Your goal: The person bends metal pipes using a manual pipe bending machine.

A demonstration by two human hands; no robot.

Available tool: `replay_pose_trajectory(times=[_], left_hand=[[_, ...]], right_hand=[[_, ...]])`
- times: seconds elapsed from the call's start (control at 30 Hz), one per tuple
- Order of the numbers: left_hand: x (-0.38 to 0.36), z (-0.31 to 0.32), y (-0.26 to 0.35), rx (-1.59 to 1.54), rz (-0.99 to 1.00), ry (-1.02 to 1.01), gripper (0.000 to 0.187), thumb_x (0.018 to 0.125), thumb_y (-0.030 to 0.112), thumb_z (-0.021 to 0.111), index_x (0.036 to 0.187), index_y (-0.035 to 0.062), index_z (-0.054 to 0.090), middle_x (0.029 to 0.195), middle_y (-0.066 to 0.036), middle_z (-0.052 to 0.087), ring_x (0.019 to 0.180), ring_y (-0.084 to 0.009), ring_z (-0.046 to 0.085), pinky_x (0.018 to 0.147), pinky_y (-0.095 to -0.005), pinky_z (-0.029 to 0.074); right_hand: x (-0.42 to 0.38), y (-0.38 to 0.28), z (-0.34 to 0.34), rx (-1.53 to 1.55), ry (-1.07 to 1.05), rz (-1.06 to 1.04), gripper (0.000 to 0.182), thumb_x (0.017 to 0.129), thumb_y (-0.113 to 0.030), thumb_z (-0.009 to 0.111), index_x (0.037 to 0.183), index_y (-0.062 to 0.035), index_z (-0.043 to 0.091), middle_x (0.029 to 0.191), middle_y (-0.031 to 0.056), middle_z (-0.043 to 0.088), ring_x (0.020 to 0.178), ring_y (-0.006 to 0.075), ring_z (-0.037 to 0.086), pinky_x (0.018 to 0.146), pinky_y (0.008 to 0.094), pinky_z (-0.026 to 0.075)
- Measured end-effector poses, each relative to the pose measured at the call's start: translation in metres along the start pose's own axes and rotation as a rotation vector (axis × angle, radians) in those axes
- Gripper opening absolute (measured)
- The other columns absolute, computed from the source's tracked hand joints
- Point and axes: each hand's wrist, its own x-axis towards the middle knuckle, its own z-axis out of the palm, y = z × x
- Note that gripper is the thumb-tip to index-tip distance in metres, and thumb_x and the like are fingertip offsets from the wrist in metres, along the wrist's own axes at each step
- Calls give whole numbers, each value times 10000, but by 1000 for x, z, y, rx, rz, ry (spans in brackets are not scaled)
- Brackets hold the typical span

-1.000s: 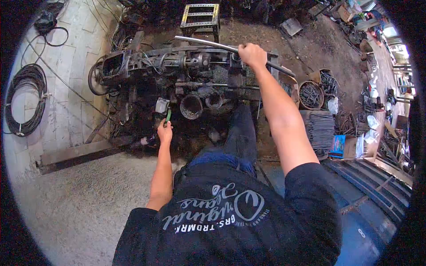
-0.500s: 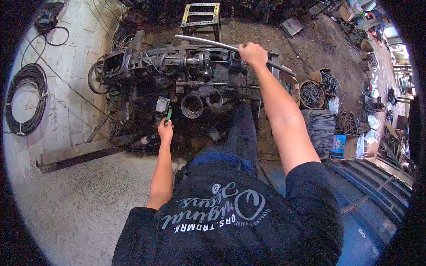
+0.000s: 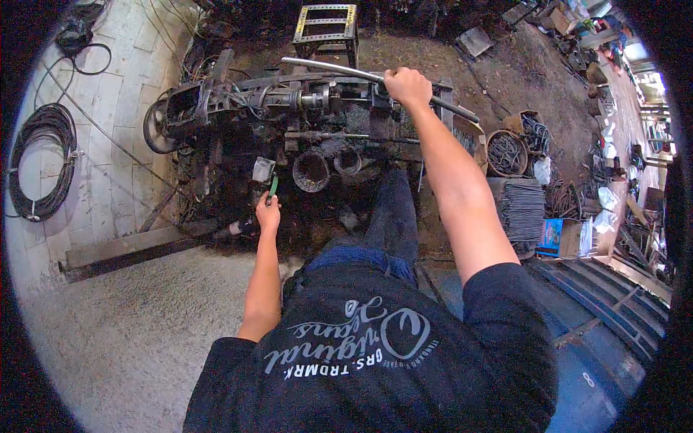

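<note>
My right hand (image 3: 408, 88) is closed around a long metal bar (image 3: 325, 66), which slants over the top of a dark, greasy machine (image 3: 238, 101). Its pale end points left, while the darker end runs out past my hand on the right. Lower down, my left hand (image 3: 268, 214) is closed on a green handle (image 3: 273, 185) just below a small grey box (image 3: 263, 169) on the machine's near side. A shiny shaft (image 3: 315, 98) lies along the machine's middle. Two round containers (image 3: 311, 172) with bits in them sit beneath it.
Behind the machine stands a yellow-and-black step stool (image 3: 326, 32). Coiled cable (image 3: 42, 162) lies at left. To the right are a basket of metal pieces (image 3: 507, 153), stacked dark rods (image 3: 521, 213) and a blue box (image 3: 551, 237). A beam (image 3: 133, 249) borders the floor at left.
My right hand and the bar have shifted slightly left. A ring-like part on the shaft also appears a little further left. My left hand stays on the green handle.
</note>
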Motion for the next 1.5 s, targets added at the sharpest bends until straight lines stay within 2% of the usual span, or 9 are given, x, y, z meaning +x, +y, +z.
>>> replay_pose_trajectory(times=[0.07,0.13,0.27,0.37,0.43,0.67,0.93,1.37,1.5], left_hand=[[-6,-1,9,20,-20,30,439,912,207,576,1302,19,498,774,-83,645,697,-158,645,681,-315,487],[-3,-1,3,21,1,18,438,913,207,575,1299,16,498,771,-81,645,693,-158,646,674,-312,488],[-1,-1,-4,-27,22,7,434,913,205,576,1290,3,499,773,-77,646,684,-155,648,662,-306,489],[2,0,-12,-64,38,9,433,912,201,575,1286,-4,501,775,-76,647,684,-151,646,661,-300,489],[1,-1,-11,-53,35,3,434,911,201,576,1285,-6,501,774,-75,645,684,-149,645,658,-300,488],[-9,-6,12,41,-7,1,439,911,213,573,1292,7,503,811,-82,651,709,-147,636,679,-311,483],[4,-2,-6,-15,-26,-2,433,915,220,568,1290,12,508,835,-92,660,726,-151,632,694,-322,482],[24,1,-32,-23,-15,-22,435,909,230,577,1284,17,519,798,-90,649,701,-155,630,664,-316,481],[8,-3,-6,37,-40,4,438,913,232,574,1293,22,511,794,-79,647,699,-154,630,666,-321,479]], right_hand=[[-1,0,2,10,17,-12,523,838,-455,418,937,-28,704,983,219,667,941,356,648,839,436,498],[-1,-1,-1,-18,-24,18,495,852,-456,405,987,-80,698,1032,194,659,989,366,624,880,442,478],[-1,1,-3,-13,-32,24,493,854,-459,406,988,-86,699,1032,190,661,992,363,624,883,442,478],[-2,0,-2,4,-23,5,501,854,-460,407,985,-72,697,1025,199,660,989,363,625,880,443,479],[-2,1,-1,8,9,-9,520,844,-448,411,929,-30,708,988,212,669,943,353,647,845,437,496],[-3,-2,-1,7,20,-12,514,839,-449,427,926,-27,709,974,209,673,938,354,648,838,437,499],[-5,-3,-4,9,-29,19,518,849,-457,424,962,-34,701,1027,206,662,985,337,637,865,428,489],[-3,-5,-1,1,-2,14,523,836,-444,410,931,-23,705,993,208,670,952,355,644,853,431,493],[-2,-5,1,0,-3,1,519,840,-443,405,939,-29,703,995,203,670,956,347,644,854,427,494]])
